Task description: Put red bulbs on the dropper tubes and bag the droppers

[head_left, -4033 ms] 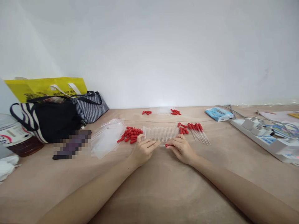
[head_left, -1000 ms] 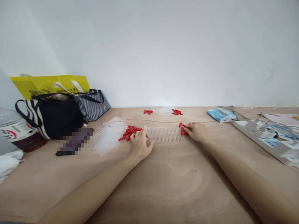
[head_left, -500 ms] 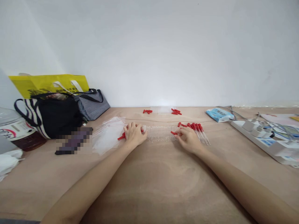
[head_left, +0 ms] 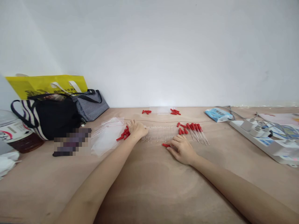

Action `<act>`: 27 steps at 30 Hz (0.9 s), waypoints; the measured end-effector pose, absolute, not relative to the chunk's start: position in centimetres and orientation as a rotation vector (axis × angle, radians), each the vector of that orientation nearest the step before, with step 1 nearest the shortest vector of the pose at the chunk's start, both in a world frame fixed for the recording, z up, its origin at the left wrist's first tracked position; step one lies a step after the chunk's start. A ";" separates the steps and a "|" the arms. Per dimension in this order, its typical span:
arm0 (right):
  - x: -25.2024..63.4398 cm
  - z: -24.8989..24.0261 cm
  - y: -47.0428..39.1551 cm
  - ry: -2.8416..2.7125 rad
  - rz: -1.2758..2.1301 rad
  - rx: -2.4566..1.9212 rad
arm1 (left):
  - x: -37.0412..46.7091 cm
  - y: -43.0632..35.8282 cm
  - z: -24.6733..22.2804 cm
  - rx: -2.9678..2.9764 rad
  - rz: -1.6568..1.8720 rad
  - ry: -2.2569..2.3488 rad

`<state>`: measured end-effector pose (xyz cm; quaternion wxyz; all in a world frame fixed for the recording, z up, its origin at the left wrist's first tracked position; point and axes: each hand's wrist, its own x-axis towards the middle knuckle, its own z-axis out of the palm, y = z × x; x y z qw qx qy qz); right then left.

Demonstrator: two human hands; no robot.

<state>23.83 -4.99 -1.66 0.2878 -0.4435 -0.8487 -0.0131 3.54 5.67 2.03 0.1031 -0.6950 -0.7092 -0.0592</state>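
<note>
While half a second earlier the person's right hand (head_left: 182, 149) was beside the right end of the row of thin, clear tubes (head_left: 161, 133), it has now come nearer the person, in front of that row. Its grip pinches one small red rubber-like bulb (head_left: 166, 145) between thumb and fingertips, the bulb's end pointing left. Loose red bulbs (head_left: 183, 131) that this hand partly covered now show behind it, next to the fanned group of clear tubes topped with red bulbs (head_left: 198, 133). The left hand (head_left: 137, 129) has shifted a little to the right, from over the heaped red bulbs (head_left: 125, 133) toward the row's left end, so more of the heap's left side is uncovered. Whether its grip is spread or pressed together cannot be told, as the fingertips are hidden. Four seconds earlier both hands met around a tube and a bulb; now they are apart. The clear, flat plastic bags (head_left: 108, 137) lie unchanged on the brown wooden surface (head_left: 149, 186), left of the heap.
</note>
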 end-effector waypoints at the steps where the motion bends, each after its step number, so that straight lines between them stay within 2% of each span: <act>1: 23.8 -1.6 -5.0 -2.269 -0.037 -1.192 | 3.6 5.7 2.0 -2.054 -0.174 -2.093; 11: 23.5 -1.6 -4.7 -2.198 -0.033 -1.260 | 4.4 4.2 3.4 -2.100 -0.332 -1.973; 15: 23.5 -1.7 -4.5 -2.156 -0.019 -1.255 | 4.2 1.6 3.7 -2.356 -0.525 -1.656; 21: 23.7 -1.7 -4.5 -2.086 -0.039 -1.252 | 3.0 -1.4 0.2 -2.728 -0.825 -0.988; 27: 23.5 -2.1 -4.5 -2.177 -0.062 -1.127 | 2.8 -1.5 -1.3 -2.720 -0.947 -0.864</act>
